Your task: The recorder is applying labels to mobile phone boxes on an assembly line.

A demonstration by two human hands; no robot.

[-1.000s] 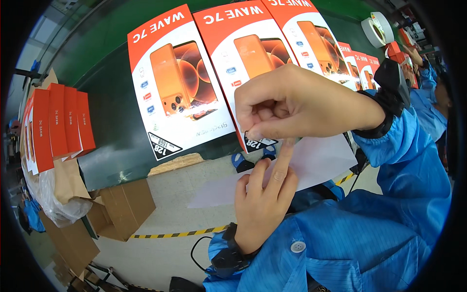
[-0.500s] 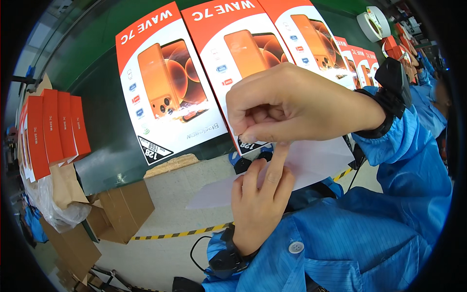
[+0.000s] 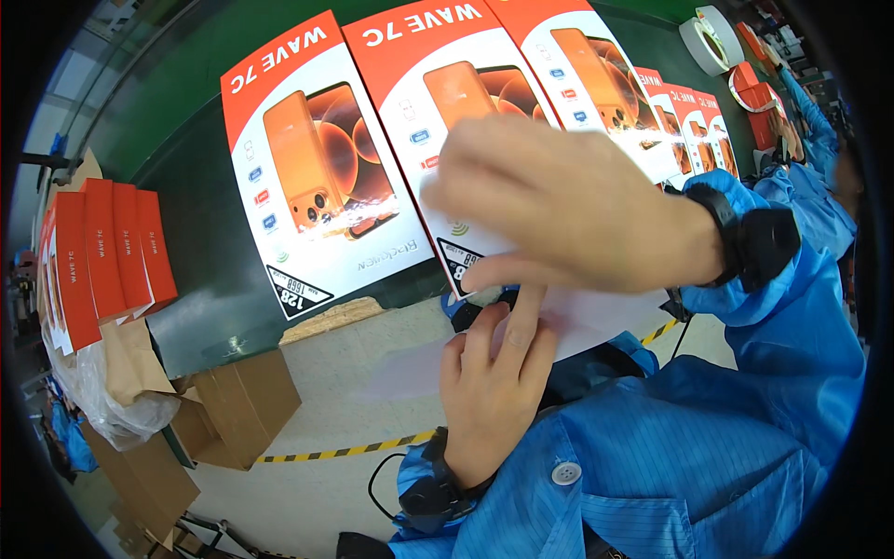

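Observation:
My left hand [image 3: 494, 382] holds a thin, whitish sheet [image 3: 596, 321] below the table edge. Its fingers lie bent over the sheet and the index finger points up toward the box; the thumb is hidden. Just above it, my right hand [image 3: 573, 210] is smeared by motion, its thumb reaching down close to the left index fingertip. Whether anything is between the right fingers cannot be made out. Behind the right hand lies the middle phone box [image 3: 419, 102], orange and white, partly covered. Another phone box [image 3: 326, 177] lies flat to its left, and a third [image 3: 596, 74] to its right.
Several orange boxes [image 3: 116, 252] stand at the left table end, above plastic wrap [image 3: 112, 401] and an open carton [image 3: 247, 401]. More phone boxes [image 3: 689, 121] lie to the right, with tape rolls [image 3: 712, 42] beyond. A co-worker's blue sleeve [image 3: 810, 121] shows at far right.
My right hand has gone from a clear pinch near the middle box's corner to a blur, with its wrist slightly lower. The left hand stays almost in place on the sheet.

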